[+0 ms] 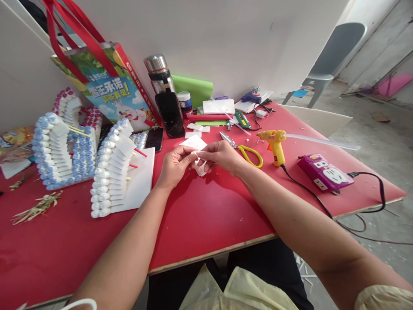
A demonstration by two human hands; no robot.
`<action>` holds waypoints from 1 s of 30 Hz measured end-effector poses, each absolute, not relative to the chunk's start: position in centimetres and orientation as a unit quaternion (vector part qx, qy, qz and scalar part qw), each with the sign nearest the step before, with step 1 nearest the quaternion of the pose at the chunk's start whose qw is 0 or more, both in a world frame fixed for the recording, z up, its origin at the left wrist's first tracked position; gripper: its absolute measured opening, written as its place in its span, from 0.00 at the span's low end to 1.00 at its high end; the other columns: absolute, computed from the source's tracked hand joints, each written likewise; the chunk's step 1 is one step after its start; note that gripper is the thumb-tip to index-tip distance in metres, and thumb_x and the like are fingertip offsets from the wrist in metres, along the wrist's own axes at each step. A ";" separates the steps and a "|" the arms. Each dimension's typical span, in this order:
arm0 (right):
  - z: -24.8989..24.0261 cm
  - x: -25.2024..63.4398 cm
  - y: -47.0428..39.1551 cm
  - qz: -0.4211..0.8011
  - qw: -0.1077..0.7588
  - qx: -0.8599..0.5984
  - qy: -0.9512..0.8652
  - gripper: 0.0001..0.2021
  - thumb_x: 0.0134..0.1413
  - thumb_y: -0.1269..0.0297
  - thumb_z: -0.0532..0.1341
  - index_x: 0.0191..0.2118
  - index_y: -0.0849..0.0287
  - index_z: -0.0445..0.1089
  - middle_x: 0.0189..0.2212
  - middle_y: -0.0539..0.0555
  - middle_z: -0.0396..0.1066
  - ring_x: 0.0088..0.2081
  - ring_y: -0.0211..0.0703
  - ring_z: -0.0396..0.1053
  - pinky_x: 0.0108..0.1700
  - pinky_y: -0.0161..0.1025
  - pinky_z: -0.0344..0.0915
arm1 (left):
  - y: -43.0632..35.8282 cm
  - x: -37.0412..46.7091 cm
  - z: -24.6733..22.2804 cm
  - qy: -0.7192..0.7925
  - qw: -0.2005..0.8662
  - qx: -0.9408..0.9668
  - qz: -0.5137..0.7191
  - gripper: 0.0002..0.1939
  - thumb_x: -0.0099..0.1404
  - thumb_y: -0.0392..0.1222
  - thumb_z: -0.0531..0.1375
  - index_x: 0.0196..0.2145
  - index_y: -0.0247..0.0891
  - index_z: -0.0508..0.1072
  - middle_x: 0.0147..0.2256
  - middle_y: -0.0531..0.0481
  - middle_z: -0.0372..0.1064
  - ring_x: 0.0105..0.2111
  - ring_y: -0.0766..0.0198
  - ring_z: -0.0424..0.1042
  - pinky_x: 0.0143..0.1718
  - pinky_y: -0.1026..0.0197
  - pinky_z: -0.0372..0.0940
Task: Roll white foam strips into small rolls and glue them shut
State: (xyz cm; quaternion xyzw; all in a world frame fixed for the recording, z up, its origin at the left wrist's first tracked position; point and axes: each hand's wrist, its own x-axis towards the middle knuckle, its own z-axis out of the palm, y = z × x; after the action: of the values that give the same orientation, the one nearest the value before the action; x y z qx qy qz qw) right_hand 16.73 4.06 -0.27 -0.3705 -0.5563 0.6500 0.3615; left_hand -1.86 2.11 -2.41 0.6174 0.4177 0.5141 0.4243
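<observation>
Both hands meet above the red table (206,224), near its middle. My left hand (174,165) is closed in a pinch on a small white piece (200,167) that looks like thin paper or tissue. My right hand (222,156) pinches the same white piece from the other side, its fingertips nearly touching those of the left. Part of the piece hangs below the fingers; the rest is hidden by them. Just behind the hands lies a flat white sheet (194,142). Pliers with yellow handles (251,156) rest right of my right hand.
White-tipped (103,181) and blue-tipped (51,150) fan-shaped pieces stand at left, before a printed bag (112,92). Behind are a flask (158,71) and phones (170,114). A yellow glue gun (274,144) and purple power strip (325,172), with cables, lie right.
</observation>
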 end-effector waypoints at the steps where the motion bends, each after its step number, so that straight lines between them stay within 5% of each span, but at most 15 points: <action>1: -0.4 16.6 4.0 0.636 0.367 -0.378 -0.564 0.13 0.51 0.60 0.70 0.28 0.65 0.72 0.25 0.56 0.76 0.20 0.38 0.71 0.24 0.36 0.71 | 2.1 -1.7 -2.5 0.418 0.431 0.610 0.518 0.12 0.61 0.45 0.68 0.38 0.35 0.77 0.25 0.52 0.70 0.24 0.68 0.67 0.28 0.64 0.64; 11: -0.7 15.7 2.5 0.138 0.409 -0.459 -0.777 0.11 0.55 0.66 0.59 0.23 0.60 0.68 0.19 0.50 0.68 0.23 0.36 0.62 0.27 0.35 0.51 | 1.8 -0.1 -2.6 0.408 0.456 0.545 0.573 0.11 0.58 0.44 0.69 0.34 0.36 0.75 0.24 0.53 0.70 0.21 0.70 0.66 0.26 0.65 0.63; 19: -0.6 16.0 2.6 0.266 0.405 -0.456 -0.746 0.14 0.61 0.60 0.57 0.28 0.60 0.72 0.21 0.50 0.71 0.22 0.36 0.66 0.27 0.33 0.54 | 1.7 -0.5 -2.0 0.407 0.458 0.551 0.566 0.11 0.57 0.43 0.70 0.33 0.36 0.74 0.23 0.53 0.70 0.21 0.69 0.66 0.24 0.65 0.63; 26: -0.6 16.1 2.3 0.195 0.384 -0.410 -0.804 0.10 0.60 0.66 0.57 0.30 0.61 0.73 0.24 0.53 0.74 0.25 0.38 0.69 0.32 0.34 0.59 | 1.6 -0.7 -2.2 0.406 0.480 0.538 0.562 0.12 0.56 0.44 0.71 0.32 0.36 0.74 0.25 0.53 0.72 0.19 0.70 0.65 0.23 0.65 0.61; 30: -0.8 16.1 2.7 0.356 0.403 -0.400 -0.742 0.11 0.62 0.62 0.56 0.31 0.60 0.71 0.25 0.52 0.75 0.22 0.37 0.70 0.29 0.34 0.63 | 1.7 -1.0 -2.1 0.411 0.465 0.556 0.553 0.13 0.56 0.45 0.71 0.33 0.37 0.73 0.24 0.53 0.71 0.19 0.69 0.66 0.22 0.64 0.62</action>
State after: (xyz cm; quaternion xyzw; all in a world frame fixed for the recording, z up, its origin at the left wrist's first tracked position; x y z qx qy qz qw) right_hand 16.06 2.67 -0.75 -0.4003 -0.7424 0.3556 0.4026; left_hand -0.97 1.69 -2.06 0.5555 0.4114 0.5534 0.4646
